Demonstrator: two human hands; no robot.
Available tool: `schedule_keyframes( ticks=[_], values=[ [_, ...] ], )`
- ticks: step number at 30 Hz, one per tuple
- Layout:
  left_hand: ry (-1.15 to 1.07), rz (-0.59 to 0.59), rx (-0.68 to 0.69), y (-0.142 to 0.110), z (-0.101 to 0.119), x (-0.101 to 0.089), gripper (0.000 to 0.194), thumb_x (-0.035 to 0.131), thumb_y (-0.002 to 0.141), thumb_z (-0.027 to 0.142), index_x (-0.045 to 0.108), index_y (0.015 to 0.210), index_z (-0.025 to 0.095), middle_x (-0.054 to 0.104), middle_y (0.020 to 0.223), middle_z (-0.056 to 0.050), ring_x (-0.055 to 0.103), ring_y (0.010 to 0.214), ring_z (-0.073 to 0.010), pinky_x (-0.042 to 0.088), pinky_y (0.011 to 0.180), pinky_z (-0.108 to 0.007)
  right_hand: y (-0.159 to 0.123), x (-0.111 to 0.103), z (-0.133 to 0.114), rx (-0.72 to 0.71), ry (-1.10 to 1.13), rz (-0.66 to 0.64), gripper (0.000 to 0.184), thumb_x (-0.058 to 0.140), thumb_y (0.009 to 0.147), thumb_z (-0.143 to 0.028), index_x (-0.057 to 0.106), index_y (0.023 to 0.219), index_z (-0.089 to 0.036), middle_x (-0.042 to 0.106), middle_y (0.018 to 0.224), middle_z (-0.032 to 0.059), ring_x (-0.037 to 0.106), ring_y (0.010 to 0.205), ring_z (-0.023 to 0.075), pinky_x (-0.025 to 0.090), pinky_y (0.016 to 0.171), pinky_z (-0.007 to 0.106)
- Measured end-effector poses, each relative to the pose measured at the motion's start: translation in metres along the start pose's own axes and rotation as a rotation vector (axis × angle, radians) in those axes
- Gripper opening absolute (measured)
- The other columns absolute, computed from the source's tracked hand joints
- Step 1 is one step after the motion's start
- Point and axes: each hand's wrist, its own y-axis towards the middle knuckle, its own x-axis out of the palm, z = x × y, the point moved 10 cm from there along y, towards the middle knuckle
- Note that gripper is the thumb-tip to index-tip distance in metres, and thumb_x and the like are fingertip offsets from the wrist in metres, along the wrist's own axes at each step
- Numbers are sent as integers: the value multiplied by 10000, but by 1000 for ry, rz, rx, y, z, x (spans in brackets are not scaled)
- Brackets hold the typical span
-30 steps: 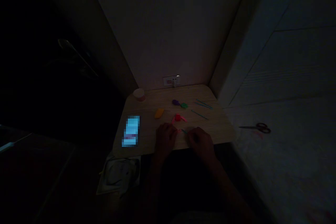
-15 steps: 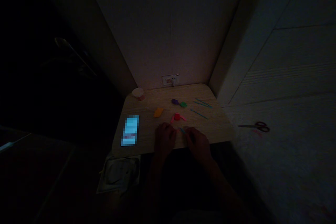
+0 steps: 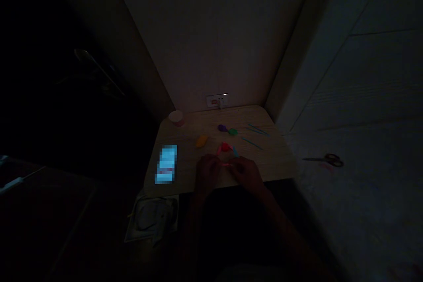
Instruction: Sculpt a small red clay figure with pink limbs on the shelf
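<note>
Wood-grain tabletop (image 3: 264,163) wedged in a dim room corner, back edge against wall w/ wall outlet (image 3: 216,101) just above it. Pale surface (image 3: 346,211) off the R edge holds scissors (image 3: 325,160); flat packet (image 3: 152,218) lies below the front-L corner. Along the L edge: phone (image 3: 167,164), screen lit and pixelated. Back-L corner: small round tub (image 3: 176,117). Mid-top: orange clay lump (image 3: 201,141); nr back edge, purple clay blob (image 3: 222,128) touching green clay blob (image 3: 233,131). Back-R area: two teal sticks (image 3: 257,130) + one more (image 3: 252,143) just in front. Front edge, centre: L hand (image 3: 207,175) and R hand (image 3: 247,174), both curled, fingertips almost meeting around thin pink strip (image 3: 227,164), R hand slightly nearer it. Too dark to tell if either actually pinches it. Just above the hands: red clay blob (image 3: 225,147) w/ pink bits, and short teal stick (image 3: 235,151) beside it, nearest R hand.
</note>
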Motion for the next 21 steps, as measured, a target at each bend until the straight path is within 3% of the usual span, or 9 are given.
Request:
schedule_keyframes(
  ticks=[4, 7, 13, 21],
  values=[
    [-60, 5, 7, -1, 2, -3, 117, 623, 950, 284, 719, 954, 217, 713, 1008, -68, 669, 982, -225, 529, 916, -383, 0, -2, 6, 48, 41, 17, 266, 640, 938, -416, 799, 956, -203, 697, 705, 22, 565, 609, 162, 405, 601, 262],
    [-102, 10, 18, -4, 2, -4, 230, 705, 912, 325, 704, 1125, 236, 725, 1122, -76, 677, 1058, -236, 534, 957, -397, 0, -2, 9, 72, 86, 3, 301, 633, 943, -452, 794, 937, -197, 691, 708, 22, 557, 616, 161, 388, 595, 262],
    [-9, 2, 35, -8, 4, -1, 109, 758, 888, 334, 769, 941, 239, 764, 946, -53, 697, 927, -233, 537, 911, -411, -1, 1, 6, 41, 76, -45, 282, 613, 965, -419, 805, 984, -213, 716, 760, 32, 591, 656, 172, 419, 640, 273],
    [35, -26, 39, -9, 7, 3, 128, 751, 897, 367, 772, 926, 244, 764, 927, -45, 691, 901, -225, 525, 900, -405, -1, 4, 4, 11, 96, -54, 263, 592, 990, -386, 810, 1031, -245, 779, 895, 52, 672, 759, 198, 486, 734, 299]
  ],
)
